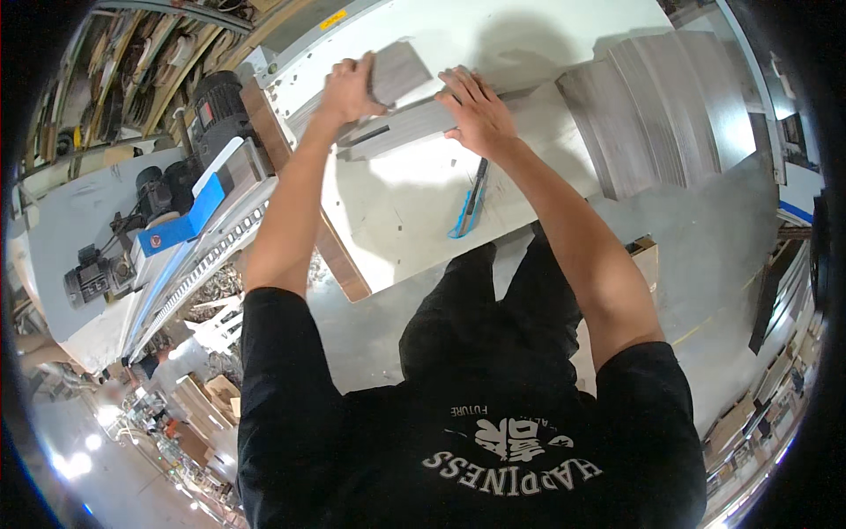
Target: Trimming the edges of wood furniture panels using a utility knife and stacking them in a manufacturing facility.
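On the white worktable [397, 247], my left hand [351, 88] is closed over a grey wood-grain board piece [401, 72], with its thumb stretched toward the strip below. My right hand [478, 113] rests with fingers spread on a long grey wood-grain strip [412, 125], pressing near its right part. A short dark slot or mark shows on that strip between the hands. Nearer to me, a blue utility knife [467, 212] lies on the table, touched by neither hand. The undersides of the fingers are hidden.
A fanned stack of grey wood-grain boards [661, 115] covers the table's right end. To the left stands a machine with a dark motor [220, 110] and a blue bracket [185, 216]. Offcuts fill a rack [150, 62] at the far left. Small dark chips dot the tabletop.
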A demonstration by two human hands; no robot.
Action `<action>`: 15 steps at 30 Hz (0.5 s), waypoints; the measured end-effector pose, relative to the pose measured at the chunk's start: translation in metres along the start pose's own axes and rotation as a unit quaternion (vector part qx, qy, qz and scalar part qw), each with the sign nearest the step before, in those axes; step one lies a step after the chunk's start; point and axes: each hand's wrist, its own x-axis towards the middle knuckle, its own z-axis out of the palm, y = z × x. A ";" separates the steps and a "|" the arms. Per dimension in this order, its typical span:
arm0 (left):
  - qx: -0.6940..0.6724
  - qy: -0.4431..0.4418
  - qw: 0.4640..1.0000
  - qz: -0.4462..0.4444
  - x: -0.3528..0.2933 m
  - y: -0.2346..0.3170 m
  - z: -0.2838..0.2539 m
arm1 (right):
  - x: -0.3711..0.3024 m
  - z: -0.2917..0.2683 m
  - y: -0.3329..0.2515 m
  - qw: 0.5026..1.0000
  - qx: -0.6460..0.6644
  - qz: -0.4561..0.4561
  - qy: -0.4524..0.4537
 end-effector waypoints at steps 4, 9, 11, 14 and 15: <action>-0.142 0.036 0.985 0.089 0.013 0.056 0.009 | -0.002 0.001 0.001 1.000 -0.002 -0.005 0.016; -0.374 0.021 0.927 -0.011 -0.035 0.098 0.006 | -0.002 0.001 0.000 0.999 -0.027 -0.006 0.041; -0.315 0.124 0.940 0.036 -0.066 0.097 0.016 | -0.002 -0.002 -0.003 0.999 -0.024 -0.005 0.027; -0.204 0.162 0.965 0.025 -0.108 0.074 0.031 | -0.002 -0.004 0.000 1.000 -0.019 0.007 -0.005; -0.136 0.193 0.971 -0.022 -0.123 0.069 0.035 | -0.003 -0.004 0.002 0.999 -0.012 0.016 -0.027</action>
